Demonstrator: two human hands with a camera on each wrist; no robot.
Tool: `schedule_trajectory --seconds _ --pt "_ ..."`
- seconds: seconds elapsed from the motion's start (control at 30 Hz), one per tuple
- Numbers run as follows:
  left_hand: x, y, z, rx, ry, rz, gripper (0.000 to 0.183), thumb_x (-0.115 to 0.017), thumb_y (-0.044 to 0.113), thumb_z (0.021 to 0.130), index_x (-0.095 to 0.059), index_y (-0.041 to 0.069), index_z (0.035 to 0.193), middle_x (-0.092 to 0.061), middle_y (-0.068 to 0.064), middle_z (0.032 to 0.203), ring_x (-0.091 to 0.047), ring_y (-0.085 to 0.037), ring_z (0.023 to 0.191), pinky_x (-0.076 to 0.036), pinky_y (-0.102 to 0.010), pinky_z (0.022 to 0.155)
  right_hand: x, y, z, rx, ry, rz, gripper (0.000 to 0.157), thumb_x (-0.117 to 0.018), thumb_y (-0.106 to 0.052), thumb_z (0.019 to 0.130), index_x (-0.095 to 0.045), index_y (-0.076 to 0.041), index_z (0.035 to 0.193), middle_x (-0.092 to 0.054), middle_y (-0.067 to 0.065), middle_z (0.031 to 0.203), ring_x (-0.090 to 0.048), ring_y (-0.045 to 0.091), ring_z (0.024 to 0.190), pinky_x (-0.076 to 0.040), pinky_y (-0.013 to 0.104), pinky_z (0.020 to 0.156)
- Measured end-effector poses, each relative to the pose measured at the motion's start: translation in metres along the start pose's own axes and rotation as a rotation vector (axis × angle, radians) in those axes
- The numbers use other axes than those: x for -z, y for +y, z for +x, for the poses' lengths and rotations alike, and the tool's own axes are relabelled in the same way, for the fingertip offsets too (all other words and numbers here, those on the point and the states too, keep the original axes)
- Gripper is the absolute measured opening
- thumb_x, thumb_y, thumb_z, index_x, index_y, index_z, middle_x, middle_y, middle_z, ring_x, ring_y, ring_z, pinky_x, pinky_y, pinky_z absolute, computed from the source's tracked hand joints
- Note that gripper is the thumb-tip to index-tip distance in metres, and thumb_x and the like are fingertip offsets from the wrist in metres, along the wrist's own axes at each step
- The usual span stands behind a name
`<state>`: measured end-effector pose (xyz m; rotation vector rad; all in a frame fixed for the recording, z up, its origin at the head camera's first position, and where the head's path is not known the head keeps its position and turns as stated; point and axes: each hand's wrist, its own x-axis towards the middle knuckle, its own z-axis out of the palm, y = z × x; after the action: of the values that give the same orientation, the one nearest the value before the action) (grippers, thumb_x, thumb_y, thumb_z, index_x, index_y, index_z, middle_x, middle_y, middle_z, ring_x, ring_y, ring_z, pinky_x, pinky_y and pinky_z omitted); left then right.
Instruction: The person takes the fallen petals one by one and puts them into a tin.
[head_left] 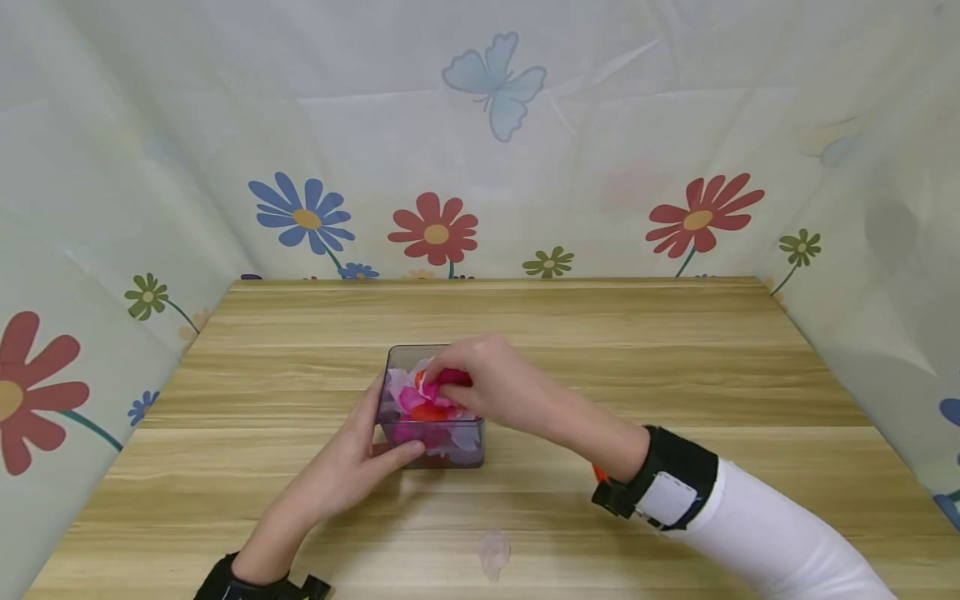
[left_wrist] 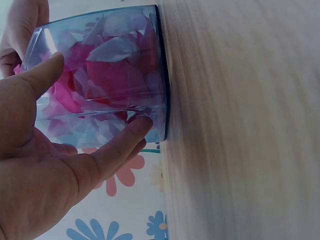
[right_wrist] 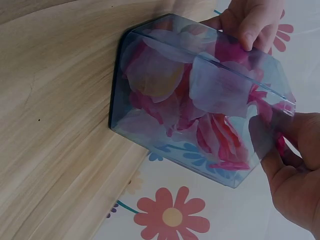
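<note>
A clear, smoky-tinted plastic box (head_left: 474, 457) stands on the wooden table, filled with pink, white and orange-red fabric petals (head_left: 429, 412). My left hand (head_left: 337, 471) grips the box from its left side, thumb across the near wall and fingers along the other side, as the left wrist view shows. Over the open top, my right hand (head_left: 502, 383) reaches in from the right, thumb and fingertips pinching bright pink petals. Through the box wall in the right wrist view, pink petals (right_wrist: 265, 107) show at those fingertips. Part of the box's right rim is hidden behind the right hand.
One pale, translucent petal (head_left: 494, 555) lies by itself on the table (head_left: 637, 333) near the front edge. Something small and orange (head_left: 600, 473) peeks out beside the right wrist strap. A white curtain (head_left: 585, 150) printed with flowers and a butterfly surrounds the table's back and sides.
</note>
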<state>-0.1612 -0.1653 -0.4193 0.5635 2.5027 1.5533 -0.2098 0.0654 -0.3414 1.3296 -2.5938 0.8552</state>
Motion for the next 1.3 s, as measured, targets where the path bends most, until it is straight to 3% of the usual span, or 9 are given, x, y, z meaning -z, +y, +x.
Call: schedule_trajectory --seconds 0.13,0.33,0.63,1.0,1.3 --pt "-0.001 0.008 -0.001 0.01 0.003 0.016 0.094 -0.072 0.025 0.092 -0.005 0.026 0.158 -0.023 0.001 0.15 -0.035 -0.024 0.135 -0.051 -0.028 0.087 -0.002 0.001 0.004 0.0 -0.072 -0.026 0.018 -0.079 -0.013 0.085 -0.075 -0.013 0.103 -0.068 -0.006 0.101 -0.064 0.006 0.091 -0.048 0.01 0.079" --pt "-0.001 0.019 -0.003 0.015 0.008 0.002 0.093 -0.071 0.014 0.093 -0.005 0.015 0.158 -0.025 -0.005 0.149 -0.036 -0.029 0.133 -0.051 -0.029 0.088 -0.004 0.003 0.008 0.065 -0.153 -0.055 0.018 -0.08 -0.01 0.084 -0.074 -0.012 0.101 -0.067 -0.006 0.098 -0.062 0.007 0.089 -0.049 0.012 0.078" --pt "0.001 -0.002 0.001 -0.013 -0.002 -0.014 0.094 -0.073 0.03 0.091 -0.005 0.031 0.157 -0.025 0.003 0.148 -0.037 -0.021 0.134 -0.051 -0.026 0.087 -0.005 0.004 0.012 0.135 -0.227 -0.063 0.016 -0.08 -0.01 0.084 -0.074 -0.013 0.099 -0.064 -0.009 0.092 -0.058 0.005 0.085 -0.046 0.008 0.075" --pt "0.001 -0.002 -0.001 -0.01 -0.012 -0.021 0.095 -0.073 0.028 0.091 -0.004 0.029 0.157 -0.022 0.002 0.151 -0.035 -0.023 0.136 -0.051 -0.027 0.087 -0.003 0.005 0.014 0.124 -0.297 -0.071 0.025 -0.077 -0.013 0.087 -0.071 -0.012 0.111 -0.063 -0.007 0.101 -0.058 0.006 0.089 -0.046 0.009 0.079" --pt "0.002 -0.003 0.0 -0.013 -0.014 0.011 0.094 -0.071 0.034 0.092 -0.004 0.032 0.157 -0.021 0.003 0.152 -0.035 -0.024 0.136 -0.051 -0.026 0.087 0.005 0.005 0.012 0.119 -0.277 -0.05 0.036 -0.077 -0.014 0.087 -0.067 -0.011 0.122 -0.062 -0.005 0.113 -0.056 0.009 0.102 -0.043 0.011 0.087"
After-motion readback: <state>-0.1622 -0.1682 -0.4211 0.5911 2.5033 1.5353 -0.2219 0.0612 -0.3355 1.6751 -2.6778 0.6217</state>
